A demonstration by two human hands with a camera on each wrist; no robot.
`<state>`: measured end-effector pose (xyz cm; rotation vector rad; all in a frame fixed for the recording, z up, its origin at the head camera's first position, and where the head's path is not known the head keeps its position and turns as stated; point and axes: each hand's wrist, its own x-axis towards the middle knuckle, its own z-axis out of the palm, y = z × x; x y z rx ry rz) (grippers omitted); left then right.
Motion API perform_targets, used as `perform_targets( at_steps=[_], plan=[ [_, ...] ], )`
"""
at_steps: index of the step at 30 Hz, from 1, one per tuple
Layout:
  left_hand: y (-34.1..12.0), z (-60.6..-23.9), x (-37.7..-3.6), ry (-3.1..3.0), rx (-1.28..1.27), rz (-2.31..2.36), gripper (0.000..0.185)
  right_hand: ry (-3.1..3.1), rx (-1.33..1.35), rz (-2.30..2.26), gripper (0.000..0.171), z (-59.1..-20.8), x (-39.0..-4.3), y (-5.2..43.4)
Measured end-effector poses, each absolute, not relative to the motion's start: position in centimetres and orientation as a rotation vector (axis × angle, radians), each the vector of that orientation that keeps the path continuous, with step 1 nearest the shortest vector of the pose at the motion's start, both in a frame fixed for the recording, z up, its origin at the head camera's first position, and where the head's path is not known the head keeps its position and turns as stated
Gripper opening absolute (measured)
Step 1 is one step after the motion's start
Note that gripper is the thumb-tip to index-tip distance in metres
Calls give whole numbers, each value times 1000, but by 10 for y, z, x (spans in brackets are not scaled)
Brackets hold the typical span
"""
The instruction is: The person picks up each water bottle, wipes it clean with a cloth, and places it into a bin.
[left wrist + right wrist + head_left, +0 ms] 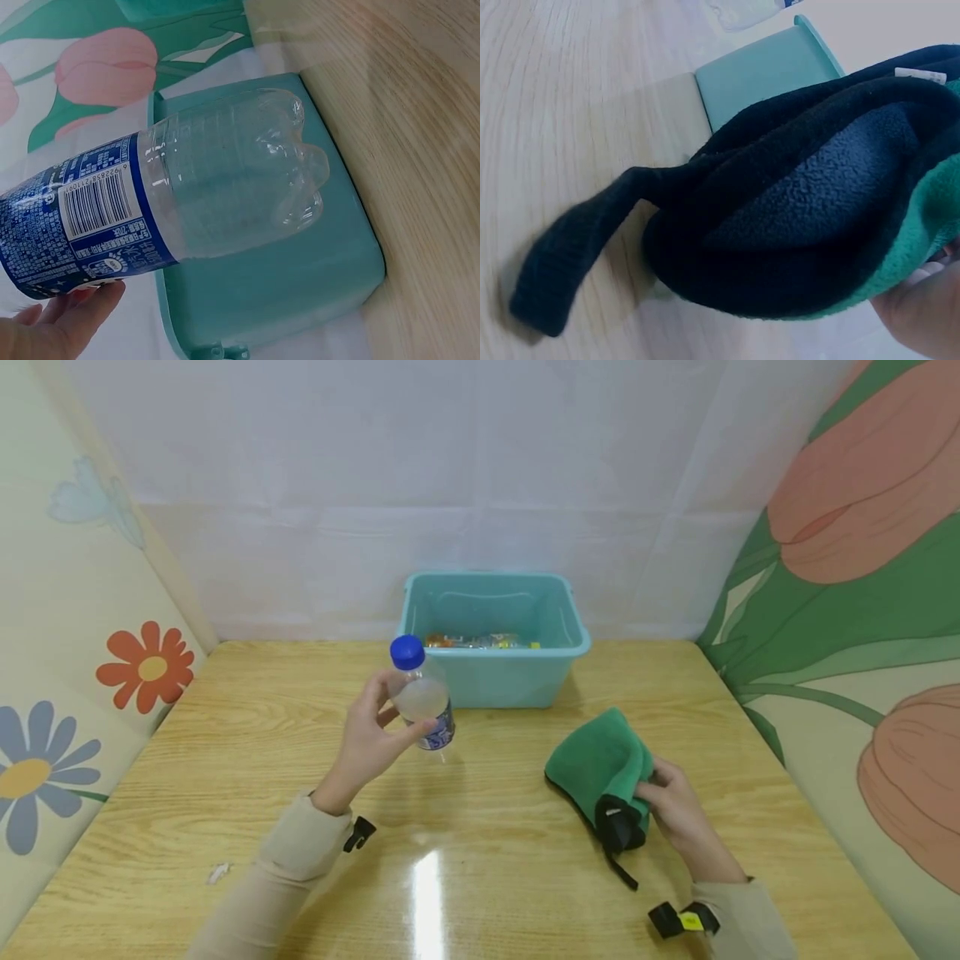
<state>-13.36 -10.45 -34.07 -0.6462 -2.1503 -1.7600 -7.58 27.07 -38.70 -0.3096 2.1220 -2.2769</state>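
Note:
My left hand grips a clear plastic bottle with a blue cap and a blue printed label. Held above the table, the bottle is in front of the teal bin's left side. The left wrist view shows the bottle's lobed base and fingertips at the label. On the right, my right hand pinches a green fleece piece with black edging and a dangling black strap. Its dark fleecy lining gapes toward the right wrist camera.
A teal bin stands at the back of the wooden table, against a white cloth backdrop. Several plastic bottles lie inside it. A small white scrap sits at the front left. Flower-printed panels flank both sides.

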Motion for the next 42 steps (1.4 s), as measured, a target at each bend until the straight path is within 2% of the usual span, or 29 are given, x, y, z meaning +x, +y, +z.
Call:
perform_targets(
  at_steps=[7, 14, 22, 30, 42],
  plan=[
    [-86, -331, -123, -2182, -693, -1762, 58, 2128, -286, -2277, 38, -382, -75, 268],
    [-78, -340, -124, -2203, -709, -1798, 63, 2141, -266, -2277, 36, -376, -77, 259],
    [-59, -326, -109, -2337, -720, -1792, 62, 2168, -301, -2273, 36, -365, -86, 240],
    [-52, -359, -122, -2399, -747, -1784, 67, 2200, -357, -2288, 37, -352, -96, 221],
    [-50, -366, -124, -2368, -794, -1762, 71, 2230, -393, -2283, 41, -336, -108, 204]
  ],
)
